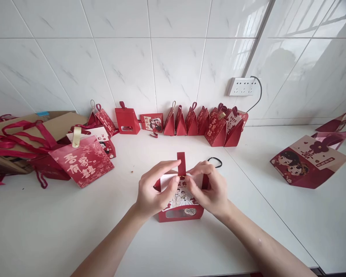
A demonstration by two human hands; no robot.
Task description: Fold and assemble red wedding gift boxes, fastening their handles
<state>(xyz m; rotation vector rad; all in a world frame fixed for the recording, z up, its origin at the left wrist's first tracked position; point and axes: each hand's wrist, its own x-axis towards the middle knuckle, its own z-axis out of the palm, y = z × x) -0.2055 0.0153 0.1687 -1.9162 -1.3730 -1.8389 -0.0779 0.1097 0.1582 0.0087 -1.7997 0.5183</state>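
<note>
In front of me on the white table stands a red gift box (181, 217) with a cartoon couple on its front and an oval window near its base. A red paper strap (181, 161) sticks straight up from its top. My left hand (157, 186) grips the box's upper left edge, its thumb on the front and its index finger by the strap. On the other side, my right hand (209, 184) pinches the upper right edge, thumb on the front panel. Both thumbs press close to the strap's base. The fingers behind the box are partly hidden.
Finished-looking red boxes (192, 119) line the wall. A red box (82, 159) and a cardboard carton (62, 117) with ribbons lie left. Another box (305, 163) sits right. Behind my right hand lies a black loop (218, 159). A power strip (242, 87) hangs on the wall.
</note>
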